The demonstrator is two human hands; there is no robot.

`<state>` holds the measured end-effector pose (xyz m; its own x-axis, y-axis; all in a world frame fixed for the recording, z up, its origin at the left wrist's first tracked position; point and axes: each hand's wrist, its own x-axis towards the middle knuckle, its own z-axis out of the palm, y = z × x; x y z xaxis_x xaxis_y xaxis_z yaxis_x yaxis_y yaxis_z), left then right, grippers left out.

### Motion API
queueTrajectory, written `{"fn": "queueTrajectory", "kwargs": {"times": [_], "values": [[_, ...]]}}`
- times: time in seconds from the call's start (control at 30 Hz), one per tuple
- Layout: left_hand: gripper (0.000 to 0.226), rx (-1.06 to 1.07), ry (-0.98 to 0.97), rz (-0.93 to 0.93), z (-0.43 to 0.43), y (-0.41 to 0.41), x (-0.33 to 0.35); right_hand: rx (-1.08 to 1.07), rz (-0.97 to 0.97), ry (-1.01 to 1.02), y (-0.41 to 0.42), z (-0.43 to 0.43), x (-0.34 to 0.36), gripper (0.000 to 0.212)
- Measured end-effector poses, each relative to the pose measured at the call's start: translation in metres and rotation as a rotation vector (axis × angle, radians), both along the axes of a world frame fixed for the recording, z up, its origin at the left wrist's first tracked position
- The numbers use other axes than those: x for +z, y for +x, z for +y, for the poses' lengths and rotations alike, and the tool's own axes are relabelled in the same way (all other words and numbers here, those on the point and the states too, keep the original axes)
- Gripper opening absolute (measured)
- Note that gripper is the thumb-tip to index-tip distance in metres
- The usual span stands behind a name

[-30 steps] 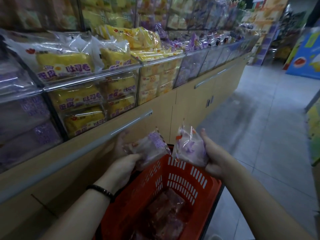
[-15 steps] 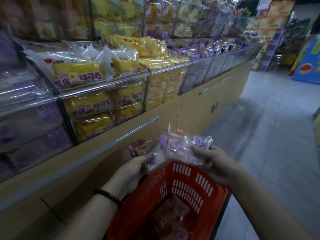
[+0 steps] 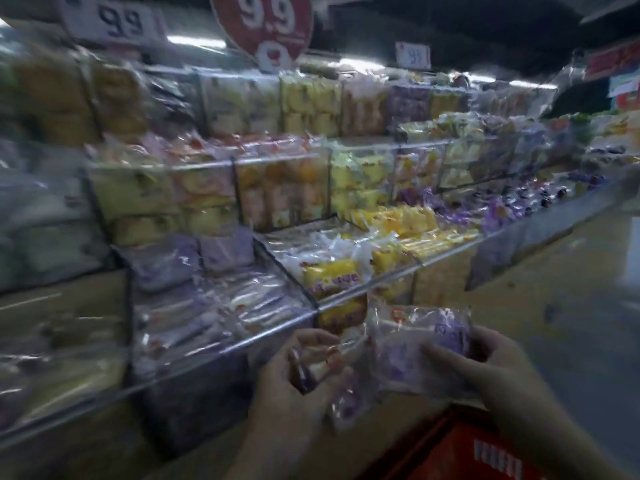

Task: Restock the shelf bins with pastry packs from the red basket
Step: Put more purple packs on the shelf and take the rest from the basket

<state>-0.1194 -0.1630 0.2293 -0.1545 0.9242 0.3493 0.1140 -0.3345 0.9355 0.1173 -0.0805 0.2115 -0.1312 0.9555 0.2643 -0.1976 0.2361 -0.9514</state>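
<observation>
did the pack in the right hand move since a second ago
Yes. The purple pack in the right hand has risen away from the rim of the red basket, up toward the bin front rail.

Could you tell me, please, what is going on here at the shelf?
A person is restocking pastry packs. The left hand grips a clear pack and the right hand holds a purple pack, both in front of a shelf bin that holds similar purple packs. The red basket sits below the hands. Neither pack is in a bin yet.
</observation>
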Motion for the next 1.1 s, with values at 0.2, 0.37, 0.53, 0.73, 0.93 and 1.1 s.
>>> {"fn": "queueTrajectory", "kwargs": {"times": [0.2,0.37,0.53,0.73,0.93,1.1], "values": [[0.03,0.194,0.154,0.133,-0.054,-0.094,0.093,0.175,-0.079,0.218,-0.083,-0.025,0.095,0.028],[0.031,0.364,0.108,0.131,-0.04,-0.179,0.133,0.156,-0.116,0.262,-0.157,-0.011,0.138,0.022],[0.026,0.573,0.107,0.331,0.013,-0.24,0.157,0.083,-0.187,0.312,-0.214,0.028,0.15,0.035],[0.03,0.748,0.031,0.72,0.076,-0.298,0.153,0.038,-0.202,0.272,-0.252,0.08,0.162,0.029],[0.02,0.743,-0.089,1.084,0.081,-0.304,0.137,0.139,-0.251,0.167,-0.288,0.117,0.163,0.03],[0.056,0.766,-0.174,1.294,0.067,-0.28,0.143,-0.145,-0.685,0.323,-0.321,0.131,0.156,0.056]]}}
